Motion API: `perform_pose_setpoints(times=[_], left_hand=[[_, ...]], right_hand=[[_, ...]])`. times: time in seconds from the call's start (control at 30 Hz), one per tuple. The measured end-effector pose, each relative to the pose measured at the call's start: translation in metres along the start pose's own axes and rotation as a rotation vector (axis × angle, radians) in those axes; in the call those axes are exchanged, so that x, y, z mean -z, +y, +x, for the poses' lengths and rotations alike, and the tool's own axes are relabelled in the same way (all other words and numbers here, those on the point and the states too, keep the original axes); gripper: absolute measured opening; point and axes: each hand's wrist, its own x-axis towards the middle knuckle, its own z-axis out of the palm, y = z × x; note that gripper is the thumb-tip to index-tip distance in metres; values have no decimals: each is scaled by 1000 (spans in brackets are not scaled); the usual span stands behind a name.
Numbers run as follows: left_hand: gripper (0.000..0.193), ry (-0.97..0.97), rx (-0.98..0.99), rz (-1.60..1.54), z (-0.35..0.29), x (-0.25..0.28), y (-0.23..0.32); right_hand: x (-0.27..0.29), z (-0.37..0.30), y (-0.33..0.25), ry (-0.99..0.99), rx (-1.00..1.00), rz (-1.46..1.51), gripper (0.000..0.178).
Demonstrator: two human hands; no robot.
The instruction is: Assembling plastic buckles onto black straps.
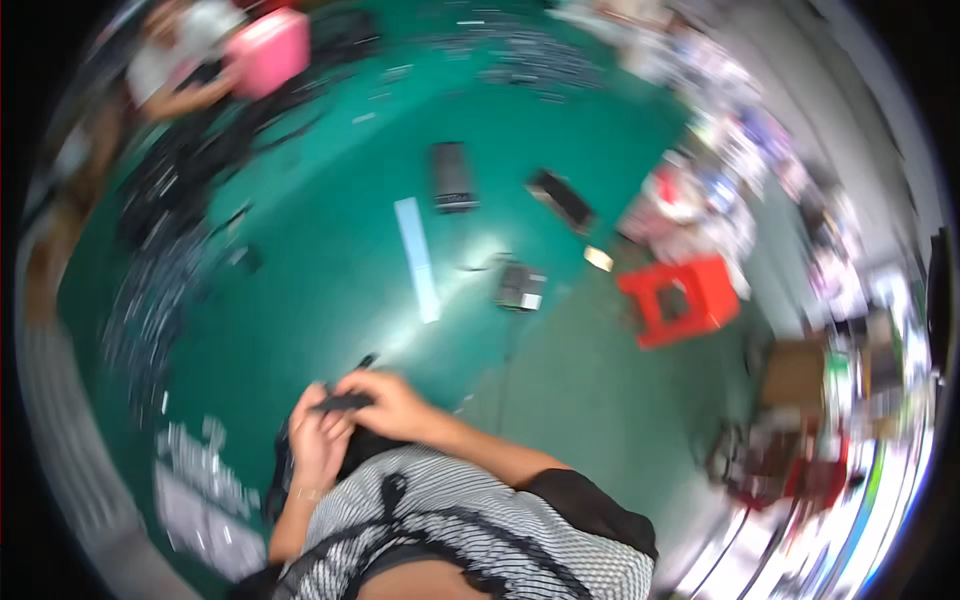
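Observation:
Close to my body, my left hand (pixel 318 440) and my right hand (pixel 392 405) meet around a small dark piece (pixel 343 402), slim and black. Its exact kind is blurred and partly hidden by my fingers. The fingers of both hands are closed on it, and a short dark end (pixel 368 360) sticks out past my right hand. Beyond them, a pale blue strip (pixel 416 260) lies lengthwise on the green surface (pixel 330 270). To its right sits a small dark boxy device (pixel 519 286) with a white patch and a thin cord.
Farther off lie a black rectangular box (pixel 453 177) and a dark oblong thing (pixel 561 200). A red plastic stool (pixel 685 300) stands at right, by piled bags (pixel 700 200). Dark and clear strips (pixel 150 290) cover the left. Another person (pixel 185 60) is beside a pink box-shaped thing (pixel 268 52).

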Motion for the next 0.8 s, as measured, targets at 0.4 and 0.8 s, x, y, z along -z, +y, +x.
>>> perform_pose_setpoints(times=[0.4,0.8], left_hand=[[23,-9,-165,-229,-48,21,8],[25,-43,-220,-231,-52,13,3]], right_hand=[[-30,7,-24,-214,-152,246,27],[-29,7,-19,-278,-180,272,26]])
